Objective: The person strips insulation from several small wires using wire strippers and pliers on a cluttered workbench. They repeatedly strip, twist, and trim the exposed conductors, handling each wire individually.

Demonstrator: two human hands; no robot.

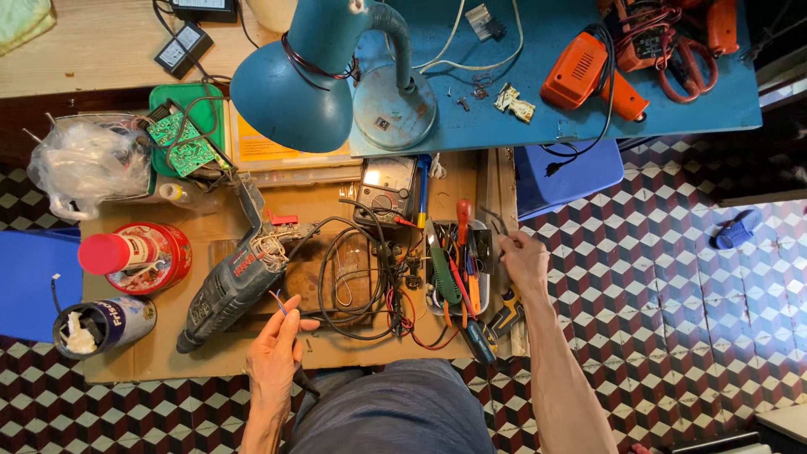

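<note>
A thin wire (278,300) is pinched in the left hand (276,349), while the right hand (523,259) is closed on pliers (494,225) over the tool tray (435,308), best lifted clear slowly.

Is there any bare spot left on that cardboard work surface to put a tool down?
Little. One bare patch lies on the cardboard between the drill, the can and the left hand. Another strip runs beside the meter, under the lamp. The middle is crowded with cables, and the tool tray by the right hand is full.
</note>
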